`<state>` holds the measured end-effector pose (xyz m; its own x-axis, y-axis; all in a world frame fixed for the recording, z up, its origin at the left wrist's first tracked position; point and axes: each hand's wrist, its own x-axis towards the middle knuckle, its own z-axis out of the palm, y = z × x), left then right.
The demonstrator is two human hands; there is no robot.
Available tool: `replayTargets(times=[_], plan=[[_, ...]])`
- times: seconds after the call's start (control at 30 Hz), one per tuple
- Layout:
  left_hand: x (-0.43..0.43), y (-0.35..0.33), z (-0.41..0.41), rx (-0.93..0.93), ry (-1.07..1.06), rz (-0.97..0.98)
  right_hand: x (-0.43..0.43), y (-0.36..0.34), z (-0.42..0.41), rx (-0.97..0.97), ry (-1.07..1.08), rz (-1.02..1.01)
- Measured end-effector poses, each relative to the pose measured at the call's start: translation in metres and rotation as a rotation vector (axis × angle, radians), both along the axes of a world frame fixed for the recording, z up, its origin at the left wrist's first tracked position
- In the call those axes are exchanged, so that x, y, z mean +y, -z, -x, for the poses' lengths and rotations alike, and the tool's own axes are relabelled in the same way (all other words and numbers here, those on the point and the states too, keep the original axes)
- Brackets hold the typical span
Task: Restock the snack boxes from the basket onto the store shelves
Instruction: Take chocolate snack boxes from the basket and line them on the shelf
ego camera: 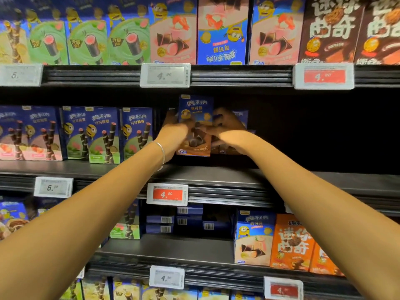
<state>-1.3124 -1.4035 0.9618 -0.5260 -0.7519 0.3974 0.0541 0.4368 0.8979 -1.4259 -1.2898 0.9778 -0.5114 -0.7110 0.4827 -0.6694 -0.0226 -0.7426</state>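
Two hands on box (195, 109), directly above red tag (167, 194): left hand (173, 135) gripping its lower edge, right hand (225, 126) gripping its side. Tip: keep upright, face out, set down flat.

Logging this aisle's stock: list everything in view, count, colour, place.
held box: one, blue and brown, middle shelf centre
roll boxes: three, green, top shelf left
cone boxes: three, pink, top shelf centre
cookie boxes: two, brown, top shelf right
more roll boxes: three, green, middle shelf left
mini boxes: two or more, orange, lower shelf right
price tags: at least seven, white or red, rails
left hand: grip on held box's left edge
right hand: grip on its right edge
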Motion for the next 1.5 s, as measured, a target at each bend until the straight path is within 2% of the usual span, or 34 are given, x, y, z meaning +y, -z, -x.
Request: replayTargets(times=[0.1,0.2,0.3,0.43,0.53,0.6,0.67,0.73,0.83,1.03,1.3,1.5], plan=[[-0.007,-0.008,0.002,-0.403,-0.239,0.542,-0.003,0.001,0.011,0.024,0.054,0.006],[-0.004,-0.016,0.007,-0.511,-0.33,0.942,-0.011,0.007,0.018,0.082,0.042,-0.045],[-0.002,-0.021,0.016,-0.634,-0.368,1.162,-0.023,0.016,0.024,0.098,-0.013,-0.066],[-0.007,-0.026,0.022,-0.718,-0.378,1.248,-0.032,0.019,0.036,0.26,0.046,-0.063],[-0.016,-0.033,0.02,-0.753,-0.368,1.272,-0.024,0.014,0.054,0.365,0.268,0.062],[-0.023,-0.037,0.019,-0.799,-0.353,1.259,-0.019,0.014,0.073,0.422,0.456,0.052],[-0.028,-0.04,0.019,-0.837,-0.333,1.233,-0.016,0.015,0.085,0.371,0.591,0.009],[-0.031,-0.042,0.019,-0.842,-0.317,1.209,-0.016,0.013,0.093,0.23,0.63,-0.081],[-0.035,-0.044,0.022,-0.861,-0.331,1.224,-0.019,0.014,0.102,0.093,0.575,-0.206],[-0.049,-0.049,0.03,-0.893,-0.28,1.159,-0.026,0.022,0.113,-0.094,0.252,-0.177],[-0.077,-0.043,0.046,-0.879,-0.262,1.108,-0.023,0.022,0.116,-0.197,0.217,-0.145],[-0.072,-0.044,0.045,-0.845,-0.25,1.111,-0.019,0.021,0.116,-0.182,0.24,-0.142]])
